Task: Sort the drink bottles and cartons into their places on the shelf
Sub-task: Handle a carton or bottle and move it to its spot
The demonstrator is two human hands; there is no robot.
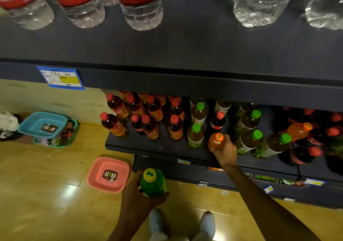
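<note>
Both hands loaded, one bottle each, at the lower drinks shelf [148, 148].

Right hand [223, 152] reaching in over the shelf front, fingers curled round an orange bottle [216, 140] with orange cap, held upright between the green-capped tea bottles [195, 135] and a second green-capped group to the right, just in front of a dark red-capped bottle [217, 122]. Left hand [138, 197] held low over the floor, fingers wrapped round a green bottle [153, 183] with yellow cap, well clear of the shelf. Pink basket [96, 177] on floor just left of that hand; blue basket [27, 127] stacked on a green one further left. Water bottles [141, 4] on upper shelf.
</note>
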